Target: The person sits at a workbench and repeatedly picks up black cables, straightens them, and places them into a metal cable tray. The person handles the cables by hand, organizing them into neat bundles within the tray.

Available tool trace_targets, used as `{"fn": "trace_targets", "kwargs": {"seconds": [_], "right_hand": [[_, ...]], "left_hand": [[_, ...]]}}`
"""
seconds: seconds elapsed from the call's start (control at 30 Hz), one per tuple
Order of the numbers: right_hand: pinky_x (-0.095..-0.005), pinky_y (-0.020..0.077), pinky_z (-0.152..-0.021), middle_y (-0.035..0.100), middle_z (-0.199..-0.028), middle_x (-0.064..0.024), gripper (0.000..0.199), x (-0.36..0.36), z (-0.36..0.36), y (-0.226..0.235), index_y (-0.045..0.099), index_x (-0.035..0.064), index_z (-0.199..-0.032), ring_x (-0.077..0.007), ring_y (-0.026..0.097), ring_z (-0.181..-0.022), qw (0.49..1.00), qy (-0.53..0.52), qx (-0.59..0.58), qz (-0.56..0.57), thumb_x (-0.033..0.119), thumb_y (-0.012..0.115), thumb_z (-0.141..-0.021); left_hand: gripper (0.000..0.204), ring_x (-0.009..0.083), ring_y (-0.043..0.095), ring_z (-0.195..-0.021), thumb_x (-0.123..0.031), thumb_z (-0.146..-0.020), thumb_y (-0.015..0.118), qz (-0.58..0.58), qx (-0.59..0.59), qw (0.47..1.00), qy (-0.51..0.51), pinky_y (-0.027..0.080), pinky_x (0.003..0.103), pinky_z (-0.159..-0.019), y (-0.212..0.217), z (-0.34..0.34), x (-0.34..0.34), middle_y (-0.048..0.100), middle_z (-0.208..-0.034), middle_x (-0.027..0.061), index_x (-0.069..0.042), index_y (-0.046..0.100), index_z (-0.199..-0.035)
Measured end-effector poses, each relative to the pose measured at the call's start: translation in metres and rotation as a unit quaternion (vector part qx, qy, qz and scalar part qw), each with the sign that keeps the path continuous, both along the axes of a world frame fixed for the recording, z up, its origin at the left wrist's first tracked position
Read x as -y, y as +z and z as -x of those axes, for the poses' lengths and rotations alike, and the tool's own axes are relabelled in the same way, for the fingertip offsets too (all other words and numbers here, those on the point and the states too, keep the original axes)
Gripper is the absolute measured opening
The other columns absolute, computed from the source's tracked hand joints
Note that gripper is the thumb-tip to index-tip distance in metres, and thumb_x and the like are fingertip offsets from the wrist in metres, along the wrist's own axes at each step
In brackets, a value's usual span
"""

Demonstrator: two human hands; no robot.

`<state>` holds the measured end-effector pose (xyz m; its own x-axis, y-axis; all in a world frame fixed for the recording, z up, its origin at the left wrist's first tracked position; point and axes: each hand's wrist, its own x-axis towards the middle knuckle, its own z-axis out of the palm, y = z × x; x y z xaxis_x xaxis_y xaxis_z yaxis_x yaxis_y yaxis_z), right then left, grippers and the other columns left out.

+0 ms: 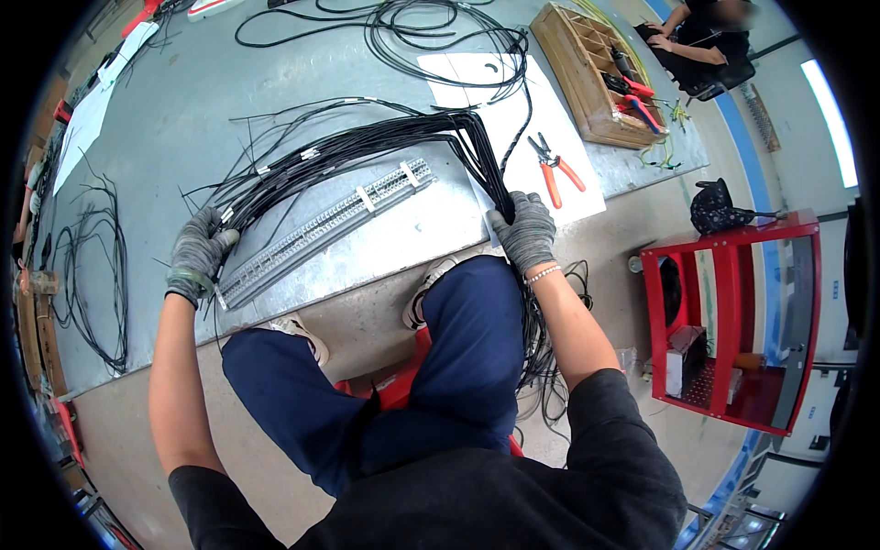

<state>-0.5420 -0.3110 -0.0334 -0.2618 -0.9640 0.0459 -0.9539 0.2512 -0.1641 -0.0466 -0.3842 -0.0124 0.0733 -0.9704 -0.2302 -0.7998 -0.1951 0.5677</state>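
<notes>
One grey table fills the upper left, its far edge running out of view and its left side crowded by things too bent by the lens to make out. A person sits beyond its right corner, cut off at the top. The red cart stands at right, tipped by the lens, the contents of its shelves partly in shadow.

On the table, the bundle of black wires arches between both hands, bending sharply near its right end; its lower wires are buried under the upper ones. More wires hang below the right hand, partly hidden by the leg and forearm. A coil lies behind, near the top edge of view. The white sheet is partly covered by the coil and bundle. The wooden box holds tools that overlap one another. Slotted rails lie just below the bundle. Legs hide most of the red stool.

The gloved left hand grips the bundle's left end, its fingertips partly out of sight; the gloved right hand is wrapped round the downturned end. Red-handled pliers lie open on the sheet.
</notes>
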Motion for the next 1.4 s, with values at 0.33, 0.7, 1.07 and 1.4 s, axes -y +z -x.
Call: {"fn": "trace_targets", "kwargs": {"seconds": [0.33, 0.7, 1.07, 1.4], "right_hand": [[-0.0489, 0.0473, -0.066, 0.063, -0.077, -0.0214, 0.023, 0.011, 0.006, 0.001, 0.052, 0.0030, -0.100, -0.0399, 0.062, -0.072, 0.989, 0.013, 0.124, 0.079, 0.023, 0.052, -0.090], [-0.0408, 0.0486, -0.076, 0.067, -0.087, -0.0200, 0.040, 0.056, 0.007, -0.002, 0.064, 0.0030, -0.105, -0.0334, 0.065, -0.084, 0.971, -0.021, 0.239, -0.017, 0.038, 0.059, -0.087], [-0.0400, 0.0487, -0.068, 0.065, -0.073, -0.0179, 0.042, 0.062, -0.019, 0.035, 0.065, -0.0004, -0.090, -0.0337, 0.064, -0.071, 0.977, 0.007, 0.202, 0.072, 0.041, 0.060, -0.086], [-0.0213, 0.0415, -0.050, 0.058, -0.072, -0.0014, 0.033, 0.052, -0.016, 0.022, 0.058, 0.0038, -0.093, -0.0071, 0.052, -0.058, 0.845, -0.013, 0.532, -0.050, 0.037, 0.056, -0.092]], "left_hand": [[0.039, 0.0328, 0.063, -0.083, -0.029, -0.077, 0.071, 0.050, 0.143, 0.987, -0.062, 0.048, 0.040, -0.074, -0.002, -0.007, -0.017, 0.068, -0.089, 0.0150, -0.010, 0.063, -0.110], [0.029, 0.0329, 0.062, -0.089, -0.031, -0.086, 0.058, 0.000, 0.262, 0.957, -0.123, 0.048, 0.044, -0.079, 0.034, 0.033, -0.014, 0.066, -0.095, 0.0155, -0.011, 0.065, -0.106], [0.030, 0.0319, 0.063, -0.087, -0.033, -0.085, 0.057, -0.053, 0.321, 0.937, -0.131, 0.050, 0.043, -0.078, 0.031, 0.052, 0.012, 0.067, -0.092, 0.0156, -0.008, 0.067, -0.095], [0.028, 0.0338, 0.063, -0.084, -0.030, -0.084, 0.059, -0.026, 0.219, 0.961, -0.169, 0.048, 0.043, -0.077, 0.012, 0.049, 0.012, 0.066, -0.089, 0.0176, -0.007, 0.066, -0.098]]}}
